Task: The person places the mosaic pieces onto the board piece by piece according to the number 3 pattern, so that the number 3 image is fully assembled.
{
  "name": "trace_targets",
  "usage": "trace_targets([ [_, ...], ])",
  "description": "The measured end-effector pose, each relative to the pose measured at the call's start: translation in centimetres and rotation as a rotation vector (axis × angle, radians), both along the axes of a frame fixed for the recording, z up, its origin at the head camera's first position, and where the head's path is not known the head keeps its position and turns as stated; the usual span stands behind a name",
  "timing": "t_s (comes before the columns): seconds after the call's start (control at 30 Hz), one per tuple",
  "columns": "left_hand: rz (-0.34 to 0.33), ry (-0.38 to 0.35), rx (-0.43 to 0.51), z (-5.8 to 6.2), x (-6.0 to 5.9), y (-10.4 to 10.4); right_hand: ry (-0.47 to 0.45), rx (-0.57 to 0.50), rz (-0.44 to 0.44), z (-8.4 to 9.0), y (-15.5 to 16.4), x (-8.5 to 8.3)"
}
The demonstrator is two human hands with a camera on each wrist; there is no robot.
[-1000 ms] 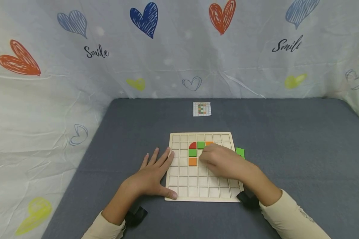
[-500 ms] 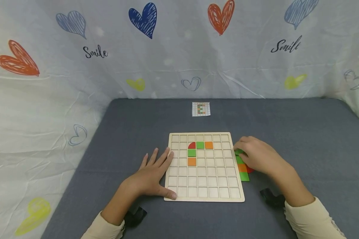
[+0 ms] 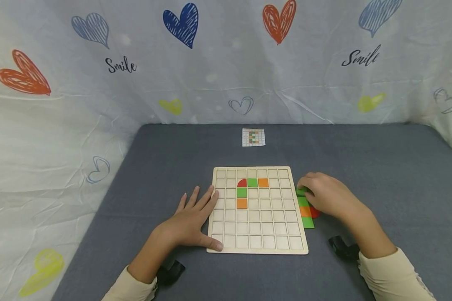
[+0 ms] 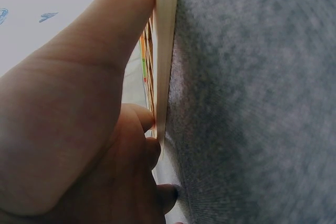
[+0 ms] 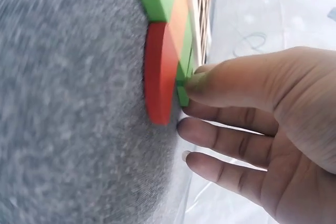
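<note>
A light wooden grid board (image 3: 254, 228) lies on the table, holding a red quarter-round tile (image 3: 242, 183) and several green and orange square tiles in its upper cells. My left hand (image 3: 190, 225) rests with spread fingers on the board's left edge, its thumb over the front left corner. Beyond the right edge, my right hand (image 3: 325, 195) pinches a green square tile (image 3: 300, 192) at the far end of a small group of loose tiles. In the right wrist view the thumb and index finger meet at that green tile (image 5: 182, 96); the other fingers extend beside it.
Loose green tiles (image 3: 307, 223), an orange tile (image 3: 305, 212) and a red rounded tile (image 3: 314, 212) lie against the board's right side. Behind the board is a small printed pattern card (image 3: 245, 143). Grey cloth covers the table (image 3: 391, 179); a heart-print curtain (image 3: 309, 75) hangs behind.
My right hand has left the board's middle for the loose tiles on the right, uncovering the orange tile in the top row. The left hand stays in place.
</note>
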State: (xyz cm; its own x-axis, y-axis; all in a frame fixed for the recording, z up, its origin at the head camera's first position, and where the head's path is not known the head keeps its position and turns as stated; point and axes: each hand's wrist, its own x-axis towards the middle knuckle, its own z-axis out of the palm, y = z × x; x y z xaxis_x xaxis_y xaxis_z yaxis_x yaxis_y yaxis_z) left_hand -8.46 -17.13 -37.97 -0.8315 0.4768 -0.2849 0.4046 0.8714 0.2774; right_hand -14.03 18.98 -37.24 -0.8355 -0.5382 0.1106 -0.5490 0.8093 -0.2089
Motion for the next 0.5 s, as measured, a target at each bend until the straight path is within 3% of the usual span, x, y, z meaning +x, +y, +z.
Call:
trace_targets([
  [0.2, -0.003, -0.002, 0.004, -0.02, 0.02, -0.03, -0.02, 0.01, -0.04, -0.22, 0.37, -0.14],
  [0.5, 0.005, -0.003, 0.024, -0.21, -0.01, -0.12, 0.04, -0.018, -0.005, -0.69, 0.66, -0.36],
])
